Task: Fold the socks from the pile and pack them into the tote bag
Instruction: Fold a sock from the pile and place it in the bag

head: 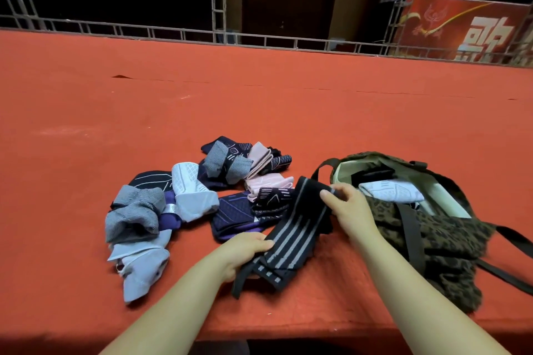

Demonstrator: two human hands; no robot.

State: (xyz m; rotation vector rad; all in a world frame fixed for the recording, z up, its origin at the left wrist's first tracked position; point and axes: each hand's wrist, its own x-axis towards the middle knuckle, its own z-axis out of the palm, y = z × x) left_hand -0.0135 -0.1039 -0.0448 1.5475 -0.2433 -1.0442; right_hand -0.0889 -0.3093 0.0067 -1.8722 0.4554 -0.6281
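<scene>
Black striped sock [291, 228] stretched between left hand [242, 251] and right hand [349, 210], beside tote bag [450, 233]

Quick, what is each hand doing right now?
Left hand: closed, fingers gripping the lower end of the black striped sock.
Right hand: closed, pinching the same sock's upper end.

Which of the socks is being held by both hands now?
The black sock with grey stripes: left hand and right hand hold its ends; the others lie in the pile or bag.
</scene>
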